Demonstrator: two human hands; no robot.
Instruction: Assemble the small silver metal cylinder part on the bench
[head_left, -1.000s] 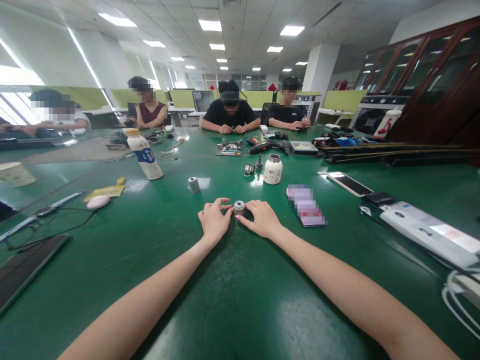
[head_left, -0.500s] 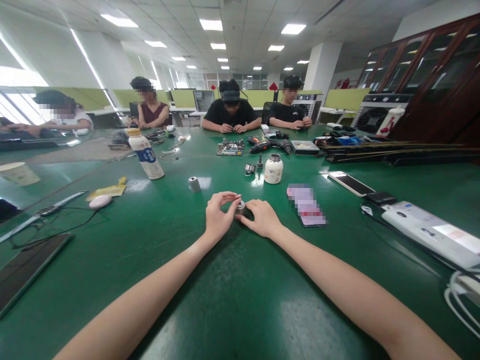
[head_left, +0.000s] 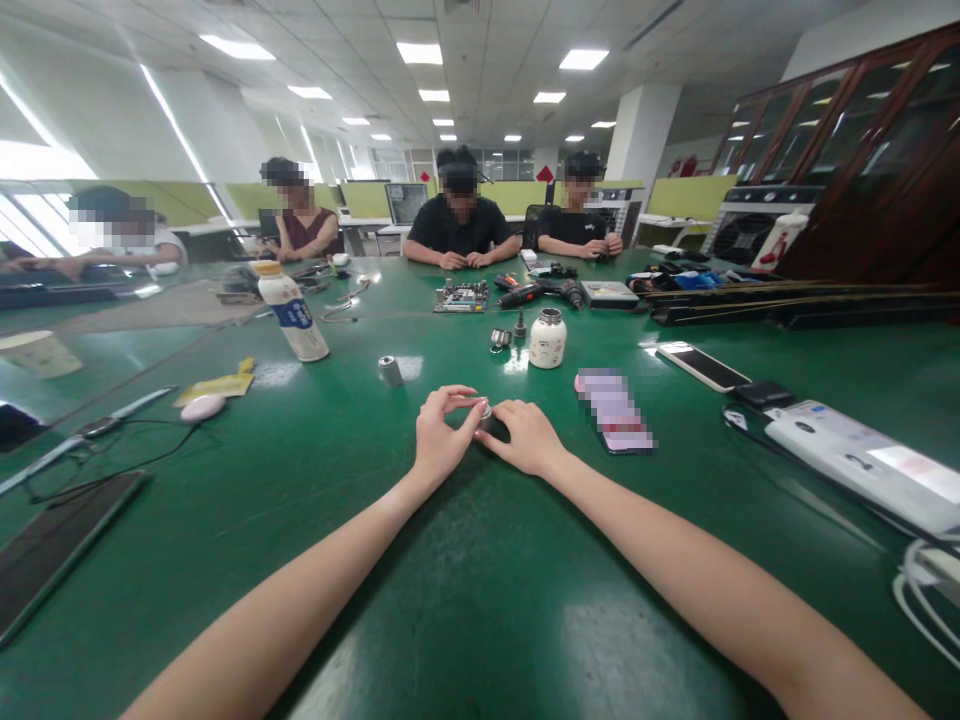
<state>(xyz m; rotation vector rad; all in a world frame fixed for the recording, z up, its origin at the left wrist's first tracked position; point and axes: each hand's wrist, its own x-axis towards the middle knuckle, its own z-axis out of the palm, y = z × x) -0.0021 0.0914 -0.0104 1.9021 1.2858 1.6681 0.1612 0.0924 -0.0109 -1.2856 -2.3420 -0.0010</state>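
While the right hand [head_left: 529, 438], half-curled, holds a metal cylinder [head_left: 487, 420], left hand [head_left: 444, 430] nearly pinched at its top, grip unclear

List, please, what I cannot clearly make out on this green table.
All in the head view:
Small silver cylindrical metal-looking piece: mostly hidden by the bare left hand and bare right hand; exact fingertip contact is unclear.
Pale patterned round cup: cut off by the left edge.
Pink-edged rectangular phone: screen content blurred by pixelation.
Flat rectangular circuit board: its components are too small to identify.
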